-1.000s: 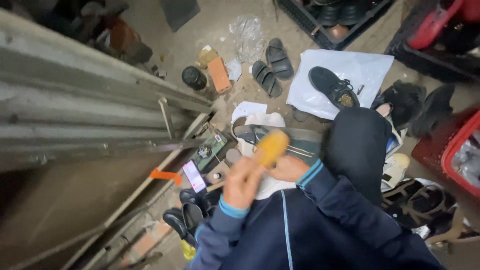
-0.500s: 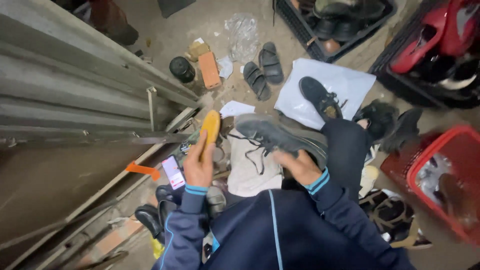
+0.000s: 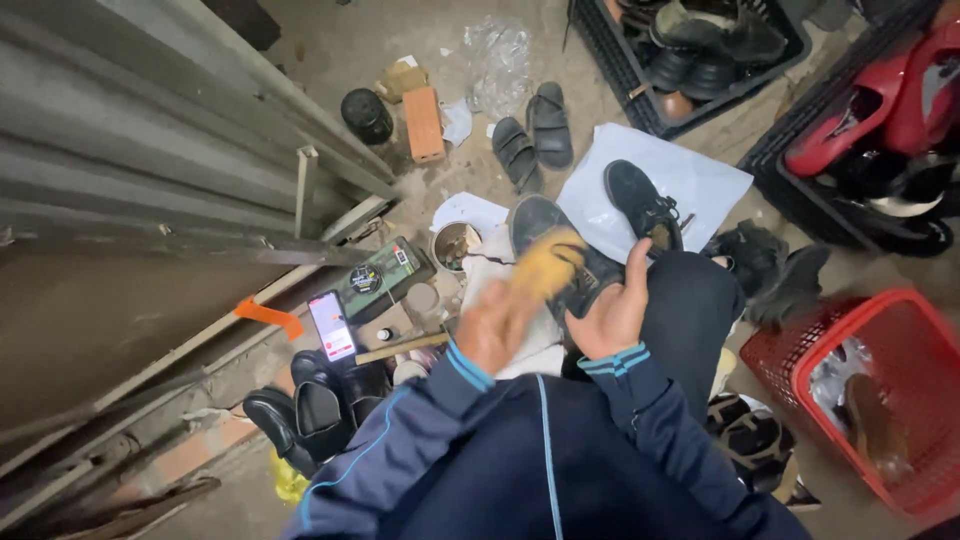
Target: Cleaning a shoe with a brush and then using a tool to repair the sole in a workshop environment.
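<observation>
A dark lace-up shoe [image 3: 535,222] rests on my lap, sole end pointing away from me. My right hand [image 3: 615,305] grips its side near the laces. My left hand [image 3: 495,328] holds a yellow brush or pad [image 3: 545,265], blurred with motion, pressed against the shoe's upper. Both arms wear dark blue sleeves with light blue trim. A pale cloth [image 3: 490,275] lies under the shoe on my knee.
A matching black shoe [image 3: 640,205] lies on a white sheet [image 3: 700,175]. Nearby are sandals [image 3: 530,135], an open tin [image 3: 455,245], a lit phone [image 3: 332,325], black shoes [image 3: 310,400], a red basket [image 3: 890,330], a black crate [image 3: 620,70] and a corrugated metal wall [image 3: 150,130].
Half a second ago my left hand carried the yellow brush out to the left by the phone and tins. It is back on the shoe now. My right hand has kept its hold.
</observation>
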